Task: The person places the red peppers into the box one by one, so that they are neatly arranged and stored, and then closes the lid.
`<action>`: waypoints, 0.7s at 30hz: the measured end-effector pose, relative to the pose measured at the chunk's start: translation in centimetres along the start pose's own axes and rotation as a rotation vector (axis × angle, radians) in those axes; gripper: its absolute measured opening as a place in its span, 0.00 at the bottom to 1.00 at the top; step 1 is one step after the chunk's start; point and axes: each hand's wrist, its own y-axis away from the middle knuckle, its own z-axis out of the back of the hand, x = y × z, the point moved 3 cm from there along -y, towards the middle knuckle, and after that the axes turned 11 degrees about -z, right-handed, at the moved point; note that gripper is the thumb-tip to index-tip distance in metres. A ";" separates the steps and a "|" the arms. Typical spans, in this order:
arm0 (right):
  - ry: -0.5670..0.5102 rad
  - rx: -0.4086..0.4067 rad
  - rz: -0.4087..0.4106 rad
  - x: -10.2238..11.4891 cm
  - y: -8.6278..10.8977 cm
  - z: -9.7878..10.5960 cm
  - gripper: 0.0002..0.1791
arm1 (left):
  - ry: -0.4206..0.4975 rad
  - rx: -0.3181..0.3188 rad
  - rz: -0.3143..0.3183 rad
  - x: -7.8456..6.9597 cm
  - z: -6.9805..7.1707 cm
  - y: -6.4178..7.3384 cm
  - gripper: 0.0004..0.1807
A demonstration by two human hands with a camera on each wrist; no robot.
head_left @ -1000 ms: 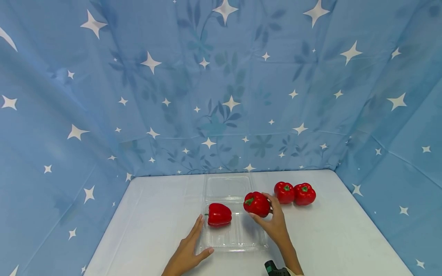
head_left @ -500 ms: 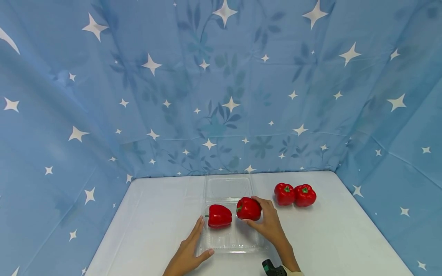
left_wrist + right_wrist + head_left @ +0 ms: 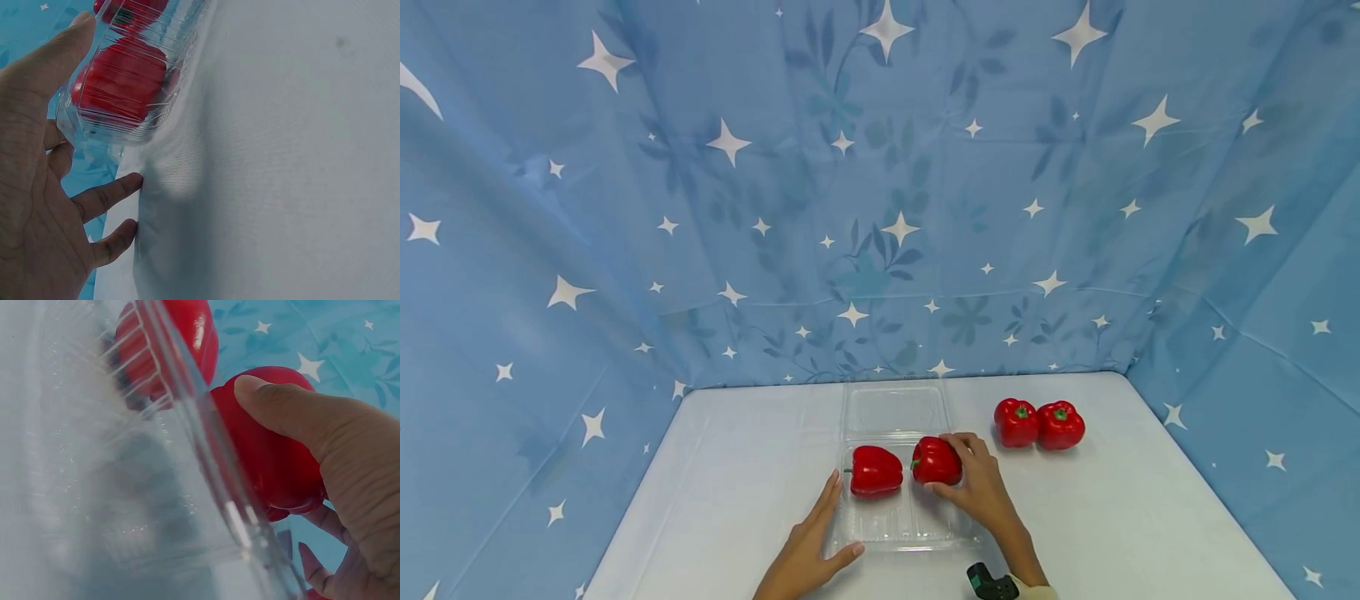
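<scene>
My right hand (image 3: 977, 485) grips a red bell pepper (image 3: 937, 461) over the right half of a clear plastic clamshell box (image 3: 883, 527). In the right wrist view the thumb presses on this gripped pepper (image 3: 269, 450), whose stem points left in the head view. Another red bell pepper (image 3: 876, 472) lies on its side in the box's left half. At the left edge of the box rests my left hand (image 3: 805, 546), fingers straight and thumb spread along the near corner. The left wrist view shows a pepper (image 3: 122, 78) through the ribbed clear wall.
Two more red bell peppers, one left (image 3: 1017, 422) and one right (image 3: 1061, 425), stand side by side at the back right of the white table (image 3: 722, 467). The box's lid (image 3: 897, 408) lies open behind its base. A blue star-patterned curtain (image 3: 865, 208) surrounds the table.
My right hand has moved left and down with its pepper, from above the box's right side to beside the other pepper. The left hand has stayed at the box's edge.
</scene>
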 end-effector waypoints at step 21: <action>0.189 -0.014 0.080 -0.2 -0.4 -1.2 0.44 | -0.017 -0.015 -0.021 0.1 0.0 0.0 0.53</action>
